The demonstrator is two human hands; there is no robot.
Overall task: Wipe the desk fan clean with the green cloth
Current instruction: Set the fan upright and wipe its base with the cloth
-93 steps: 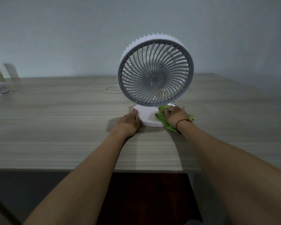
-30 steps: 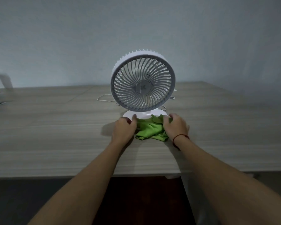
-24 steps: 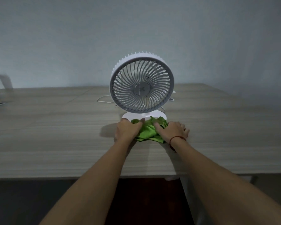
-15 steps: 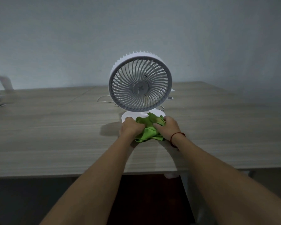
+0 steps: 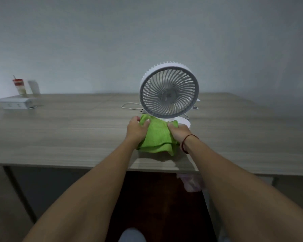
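A white desk fan (image 5: 169, 91) with a round grey grille stands upright on the wooden desk (image 5: 68, 133), facing me. The green cloth (image 5: 157, 137) hangs stretched between both hands just in front of the fan's base, its lower edge drooping toward the desk. My left hand (image 5: 136, 131) pinches the cloth's upper left corner. My right hand (image 5: 179, 133), with a red string on the wrist, grips its upper right corner. The cloth hides most of the fan's white base; only its right rim (image 5: 186, 124) shows.
A white cable (image 5: 129, 105) trails behind the fan. At the far left stand a cup with a straw (image 5: 21, 86) and a white box (image 5: 16, 103). The desk's front edge (image 5: 77, 165) runs just below my wrists. A pale bag (image 5: 192, 183) hangs under the desk.
Both hands went from bunching the cloth on the fan's base to lifting and spreading it between them. My view shifted left, so the fan now sits further right.
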